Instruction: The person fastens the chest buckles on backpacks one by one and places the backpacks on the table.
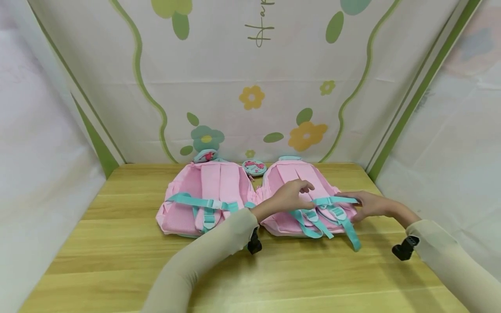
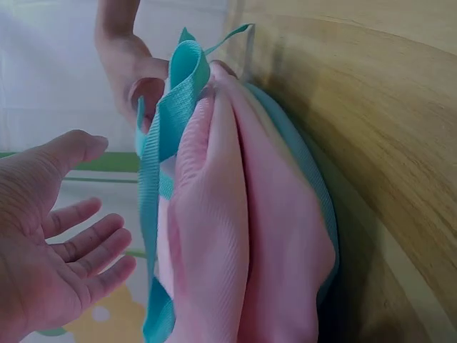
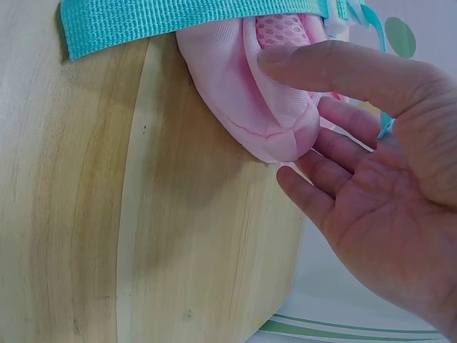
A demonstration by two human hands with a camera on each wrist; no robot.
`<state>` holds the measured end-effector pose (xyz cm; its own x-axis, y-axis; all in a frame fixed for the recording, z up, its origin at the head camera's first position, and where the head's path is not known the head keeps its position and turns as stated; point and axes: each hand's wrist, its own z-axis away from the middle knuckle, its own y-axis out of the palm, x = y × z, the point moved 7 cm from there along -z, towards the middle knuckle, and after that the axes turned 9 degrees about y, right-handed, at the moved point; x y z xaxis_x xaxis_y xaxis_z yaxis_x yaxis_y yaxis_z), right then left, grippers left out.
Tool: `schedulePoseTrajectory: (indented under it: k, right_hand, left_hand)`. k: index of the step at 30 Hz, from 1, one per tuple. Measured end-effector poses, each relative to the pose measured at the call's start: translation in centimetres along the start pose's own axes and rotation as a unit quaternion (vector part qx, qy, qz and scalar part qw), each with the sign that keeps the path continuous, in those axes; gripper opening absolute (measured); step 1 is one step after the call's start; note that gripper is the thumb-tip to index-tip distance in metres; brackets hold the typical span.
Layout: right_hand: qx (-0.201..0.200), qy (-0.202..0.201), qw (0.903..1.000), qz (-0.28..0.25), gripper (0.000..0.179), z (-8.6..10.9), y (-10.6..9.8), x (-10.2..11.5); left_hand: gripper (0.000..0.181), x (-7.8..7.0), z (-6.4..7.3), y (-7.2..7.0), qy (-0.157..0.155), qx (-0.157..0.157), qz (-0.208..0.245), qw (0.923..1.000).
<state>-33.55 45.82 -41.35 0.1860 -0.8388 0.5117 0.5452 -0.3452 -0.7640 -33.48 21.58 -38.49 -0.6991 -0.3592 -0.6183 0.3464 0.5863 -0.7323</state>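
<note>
Two pink backpacks lie side by side, their strap sides up. My left hand [image 1: 287, 196] is over the right backpack [image 1: 309, 174], palm and loosely bent fingers apart from its straps, as the left wrist view shows. At that backpack's right side is my right hand [image 1: 369, 204]; in the right wrist view its thumb lies by the pink side fabric [image 3: 235, 93], with the other fingers spread near the corner. A buckled teal chest strap [image 1: 328, 200] crosses this backpack, its end close to the right hand. Teal adjuster straps [image 1: 350, 230] hang toward the front.
The left backpack [image 1: 176, 217] also has a buckled teal strap [image 1: 188, 199]. A round teal-rimmed pouch [image 1: 254, 168] lies between the backpacks, and another pouch [image 1: 205, 155] sits behind the left one. Printed fabric walls [image 1: 250, 65] enclose the wooden table [image 1: 250, 282].
</note>
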Motion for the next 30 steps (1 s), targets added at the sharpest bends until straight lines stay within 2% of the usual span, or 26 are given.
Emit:
schedulePoseTrajectory:
  k: [7, 14, 30]
  right_hand:
    - [0.001, -0.007, 1.0, 0.002, 0.093, 0.1, 0.0, 0.3]
    - [0.009, 0.003, 0.9999, -0.003, 0.094, 0.3, 0.1, -0.1]
    - [0.009, -0.002, 1.0, -0.004, 0.092, 0.4, -0.1, 0.3]
  left_hand:
    - [0.053, 0.4, -1.1, 1.4, -0.007, 0.005, -0.007, 0.9999]
    - [0.051, 0.9, -1.6, 2.7, -0.01, 0.019, -0.002, 0.9998]
    - [0.041, 1.3, -2.4, 3.6, 0.003, 0.012, 0.004, 0.9999]
